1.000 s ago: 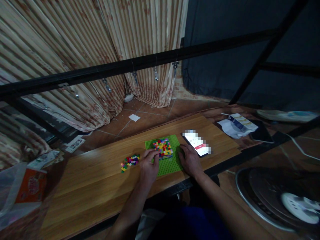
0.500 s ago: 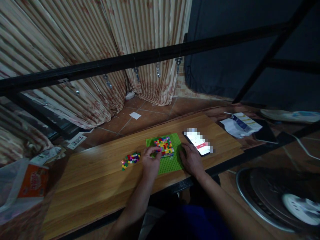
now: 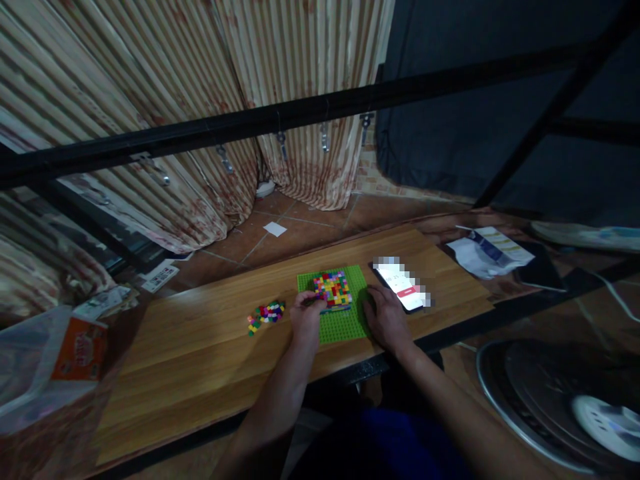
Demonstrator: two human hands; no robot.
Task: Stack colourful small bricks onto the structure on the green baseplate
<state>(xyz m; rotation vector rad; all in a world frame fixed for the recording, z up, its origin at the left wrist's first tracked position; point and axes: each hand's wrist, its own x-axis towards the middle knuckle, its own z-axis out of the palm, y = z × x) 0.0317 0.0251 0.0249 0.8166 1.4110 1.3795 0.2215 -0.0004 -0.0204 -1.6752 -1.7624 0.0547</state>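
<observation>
A green studded baseplate [image 3: 345, 329] lies on the wooden table, bearing a square block of multicoloured toy bricks [image 3: 334, 288]. At the block's near left corner, my left hand [image 3: 306, 319] is closed in a pinch on a small toy brick, mostly covered by the fingertips. My right hand [image 3: 387, 321] lies on the table at the baseplate's right edge, fingers slightly bent and apart, holding nothing. Left of the baseplate is a loose pile of small coloured bricks [image 3: 267, 315].
A lit phone [image 3: 400, 283] lies just beyond my right hand on the wooden table [image 3: 200, 360]. A black metal bar [image 3: 240, 123] with hanging clips crosses in front of the curtains. At left stands a plastic bin [image 3: 30, 360]; a white packet [image 3: 490, 252] is at right.
The view has shifted slightly, moving the scene a little to the right. My left fingers have come down closer against the block's left corner. My right hand stays at the baseplate's edge.
</observation>
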